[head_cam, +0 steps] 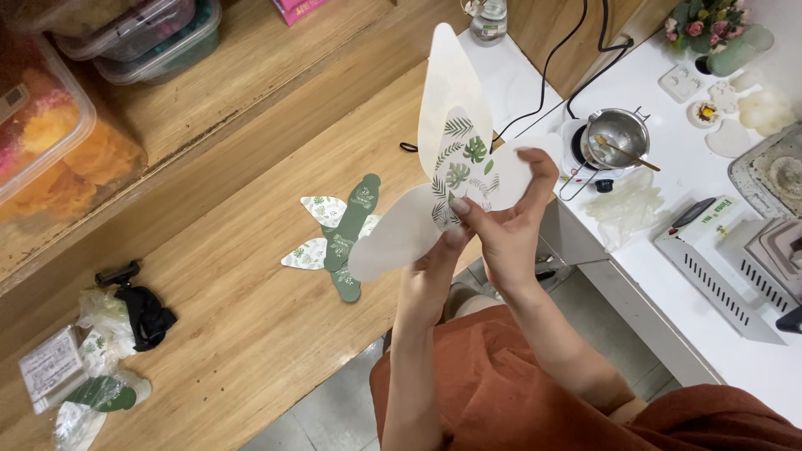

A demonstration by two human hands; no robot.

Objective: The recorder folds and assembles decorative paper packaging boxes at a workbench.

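Both hands holding fan of petal-shaped paper cutouts, white and green leaf-printed (pixel 455 159), above wooden table (pixel 251 326) edge. Left hand (pixel 430 271) pinching lower overlap, right hand (pixel 505 225) clamping centre. Risk: pinch loosening, thin pieces sliding apart, creasing, dropping to floor.

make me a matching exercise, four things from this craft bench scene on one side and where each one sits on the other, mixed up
Things:
1. paper petals
2. green leaf cutouts
3. metal pot
4. black clip

Places:
A. on the small white burner on the white counter
B. on the wooden table near the plastic bags
C. held up in both hands
D. flat on the wooden table, middle

Pairs: 1-C, 2-D, 3-A, 4-B
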